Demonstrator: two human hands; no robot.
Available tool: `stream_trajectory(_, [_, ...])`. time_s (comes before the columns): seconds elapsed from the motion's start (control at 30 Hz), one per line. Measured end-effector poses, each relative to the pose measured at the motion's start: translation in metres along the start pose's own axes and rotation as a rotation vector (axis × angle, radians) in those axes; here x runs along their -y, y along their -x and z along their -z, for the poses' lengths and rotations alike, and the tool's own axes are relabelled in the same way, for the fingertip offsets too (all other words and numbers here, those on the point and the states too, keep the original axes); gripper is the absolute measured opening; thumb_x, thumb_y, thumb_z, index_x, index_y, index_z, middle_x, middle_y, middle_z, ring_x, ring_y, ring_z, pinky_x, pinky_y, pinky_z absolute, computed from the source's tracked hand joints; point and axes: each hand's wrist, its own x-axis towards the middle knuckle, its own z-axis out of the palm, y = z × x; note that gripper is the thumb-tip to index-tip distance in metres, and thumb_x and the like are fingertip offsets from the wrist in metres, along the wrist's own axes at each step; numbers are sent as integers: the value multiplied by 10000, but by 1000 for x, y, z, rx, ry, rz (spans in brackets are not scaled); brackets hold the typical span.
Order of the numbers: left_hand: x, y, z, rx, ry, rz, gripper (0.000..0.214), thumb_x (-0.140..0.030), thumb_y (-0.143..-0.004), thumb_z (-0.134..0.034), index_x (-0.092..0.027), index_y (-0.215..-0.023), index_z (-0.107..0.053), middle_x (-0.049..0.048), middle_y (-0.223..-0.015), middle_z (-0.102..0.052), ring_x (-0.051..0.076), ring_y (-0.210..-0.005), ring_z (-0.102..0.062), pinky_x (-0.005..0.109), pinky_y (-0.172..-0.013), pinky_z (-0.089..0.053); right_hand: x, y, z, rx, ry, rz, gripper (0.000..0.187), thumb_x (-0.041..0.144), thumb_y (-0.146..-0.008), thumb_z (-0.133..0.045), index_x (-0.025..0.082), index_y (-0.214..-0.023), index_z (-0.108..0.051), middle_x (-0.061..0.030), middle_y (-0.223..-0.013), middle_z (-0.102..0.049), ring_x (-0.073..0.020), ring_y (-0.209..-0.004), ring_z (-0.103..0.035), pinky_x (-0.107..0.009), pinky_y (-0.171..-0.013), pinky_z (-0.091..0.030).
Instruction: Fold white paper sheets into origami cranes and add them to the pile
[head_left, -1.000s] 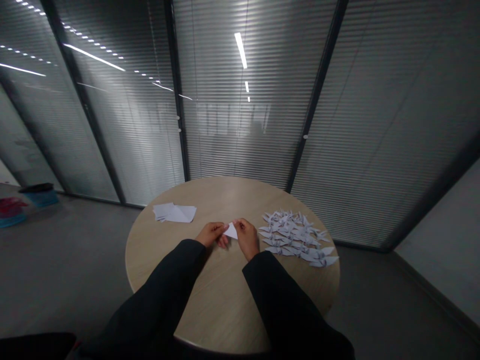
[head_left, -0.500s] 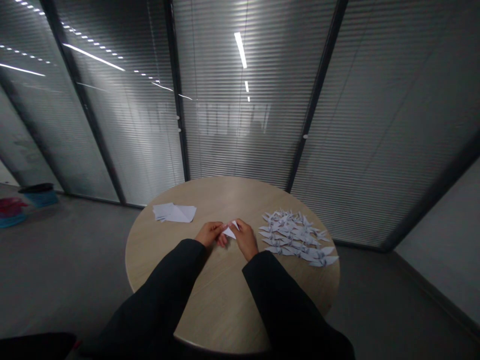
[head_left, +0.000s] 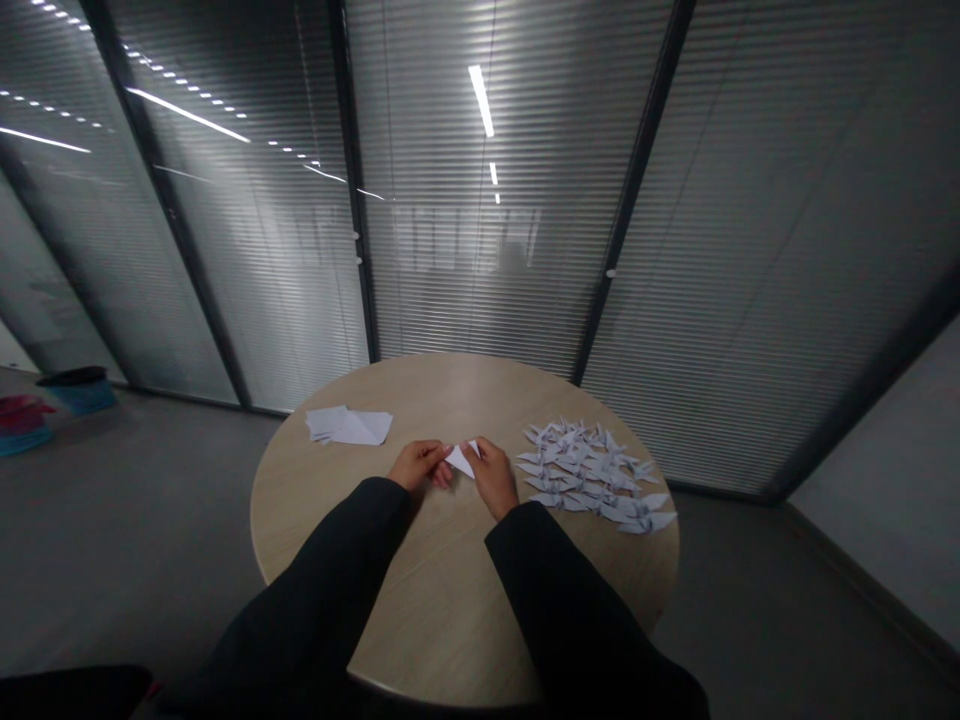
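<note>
The left hand point(head_left: 417, 466) and right hand point(head_left: 495, 480) cover the ends of the paper point(head_left: 461, 461), its exact shape too small to tell. Paper birds point(head_left: 589, 474) overlap, partly hiding one another. Sleeves point(head_left: 330, 570) hide some of the counter point(head_left: 465, 385). The left edge cuts off a bin point(head_left: 21, 441); the bottom, an unclear dark shape point(head_left: 71, 692).

The room is dim, with soft light on the round table point(head_left: 450, 600); the floor point(head_left: 187, 480) to its left falls to dark grey; above and beyond it, glass panels point(head_left: 465, 300) throw back glare in a bright streak point(head_left: 481, 100); dark sleeves point(head_left: 315, 570) at its near side lose detail; the white paper point(head_left: 463, 459) over its middle looks soft; panel frames point(head_left: 349, 130) beyond it splay outward, wide-angle fashion.
</note>
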Motion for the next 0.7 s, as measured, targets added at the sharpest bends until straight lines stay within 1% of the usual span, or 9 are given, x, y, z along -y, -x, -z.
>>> stream_trajectory(0.1, [-1, 1, 0, -2, -3, -1, 529, -641, -646, -614, -118, -634, -541, 57, -520, -625, 126, -415, -563, 229, -425, -401, 5, 2, 0, 32, 7, -8, 292, 422, -799, -465, 189, -631, -521, 40, -557, -476, -113, -552, -442, -212, -510, -322])
stream_trajectory(0.2, [-4, 2, -1, 3, -6, 7, 526, -643, -643, -615, -124, -624, -536, 49, -493, -613, 125, -402, -555, 228, -417, -393, 8, 4, 1, 63, -41, -26, 267, 413, -800, -470, 189, -671, -540, 23, -586, -525, -122, -562, -481, -215, -513, -361])
stream_trajectory(0.37, [-8, 3, -2, 3, -54, 33, 518, -644, -644, -610, -132, -611, -539, 38, -469, -601, 123, -392, -547, 228, -417, -395, 7, 3, -1, 48, -108, -47, 211, 368, -787, -498, 205, -658, -534, 17, -595, -557, -123, -550, -503, -207, -482, -395])
stream_trajectory(0.47, [-6, 3, -1, -3, -66, 41, 521, -649, -660, -589, -135, -597, -536, 33, -445, -584, 124, -381, -539, 229, -411, -392, 5, 2, -2, 82, -147, -61, 188, 356, -788, -497, 204, -695, -556, 10, -620, -585, -129, -564, -531, -209, -479, -415])
stream_trajectory(0.57, [-3, 2, 0, 3, -73, 42, 515, -643, -683, -570, -136, -600, -538, 28, -427, -571, 127, -367, -531, 230, -396, -385, 4, 3, -2, 107, -130, -60, 184, 346, -795, -493, 201, -704, -561, 10, -603, -581, -130, -555, -537, -212, -488, -421])
stream_trajectory(0.7, [-2, 2, 0, 8, -83, 46, 513, -642, -686, -567, -136, -611, -543, 23, -427, -572, 129, -362, -531, 228, -387, -385, 7, 4, -1, 103, -123, -73, 170, 328, -791, -493, 204, -686, -544, 16, -584, -553, -130, -550, -529, -212, -483, -421])
